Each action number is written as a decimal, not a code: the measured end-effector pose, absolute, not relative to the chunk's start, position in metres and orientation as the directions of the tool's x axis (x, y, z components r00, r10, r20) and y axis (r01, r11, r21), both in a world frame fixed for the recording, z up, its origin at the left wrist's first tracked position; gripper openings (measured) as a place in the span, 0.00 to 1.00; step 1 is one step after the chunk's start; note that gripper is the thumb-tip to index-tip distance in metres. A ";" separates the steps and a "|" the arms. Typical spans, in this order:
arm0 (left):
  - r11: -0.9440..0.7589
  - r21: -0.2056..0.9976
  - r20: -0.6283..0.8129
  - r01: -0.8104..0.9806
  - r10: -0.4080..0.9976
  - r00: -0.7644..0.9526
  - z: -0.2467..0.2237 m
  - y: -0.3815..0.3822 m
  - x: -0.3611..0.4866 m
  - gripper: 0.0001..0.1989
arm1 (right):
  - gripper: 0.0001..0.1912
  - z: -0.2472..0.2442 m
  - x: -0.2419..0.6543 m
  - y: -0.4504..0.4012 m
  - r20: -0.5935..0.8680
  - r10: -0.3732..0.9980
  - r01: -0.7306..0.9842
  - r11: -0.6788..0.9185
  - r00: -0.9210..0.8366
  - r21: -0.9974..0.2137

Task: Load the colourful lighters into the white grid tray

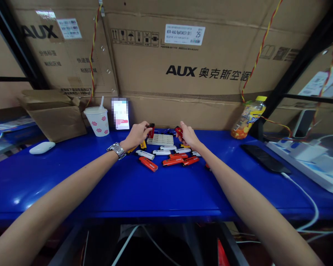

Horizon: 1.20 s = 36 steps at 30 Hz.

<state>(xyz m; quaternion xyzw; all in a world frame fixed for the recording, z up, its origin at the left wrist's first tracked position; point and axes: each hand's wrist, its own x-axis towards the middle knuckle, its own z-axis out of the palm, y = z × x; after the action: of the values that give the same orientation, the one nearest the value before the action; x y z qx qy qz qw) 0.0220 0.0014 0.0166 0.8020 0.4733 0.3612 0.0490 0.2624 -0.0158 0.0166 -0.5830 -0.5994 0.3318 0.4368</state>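
My left hand, with a metal watch at the wrist, pinches a dark red lighter upright at the left back corner of a pale slotted tray. Whether that lighter's base sits in a slot, I cannot tell. To the right of the tray, my right hand is closed around another red lighter. In front of the tray lie white lighters and orange-red lighters, several of each. A yellow lighter shows beside my left hand. Blue lighters lie behind the tray, partly hidden.
A paper cup with a straw, a lit phone and a white case stand left on the blue table. At right are a drink bottle, a black phone on a cable and a power strip. Cardboard boxes wall the back.
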 end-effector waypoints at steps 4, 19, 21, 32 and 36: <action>-0.565 0.224 0.594 0.794 0.725 0.348 0.014 0.004 0.019 0.11 | 0.28 0.019 0.259 -0.020 0.093 0.994 0.279 0.108 -0.065 -0.954; -0.843 0.168 0.715 0.511 0.461 0.526 0.029 -0.027 0.055 0.06 | 0.33 0.027 0.229 -0.041 0.226 0.914 0.315 0.336 -0.338 -0.888; -0.825 0.167 0.742 0.540 0.466 0.482 0.029 -0.023 0.049 0.06 | 0.31 0.028 0.231 -0.038 0.249 0.916 0.301 0.345 -0.314 -0.889; -0.734 0.135 0.728 0.665 0.529 0.436 0.009 0.009 0.015 0.10 | 0.24 0.025 0.287 -0.012 0.344 0.931 0.636 0.339 -0.121 -0.694; -0.742 0.176 0.733 0.647 0.537 0.417 0.011 0.007 0.018 0.07 | 0.10 0.027 0.307 -0.008 0.321 0.917 0.819 0.366 -0.237 -0.441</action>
<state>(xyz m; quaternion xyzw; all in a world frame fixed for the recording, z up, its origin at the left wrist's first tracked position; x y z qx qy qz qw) 0.0181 0.0066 0.0114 0.8391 0.3525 0.4089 -0.0672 0.3073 -0.0080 0.0265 -0.5557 -0.7813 0.0905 0.2696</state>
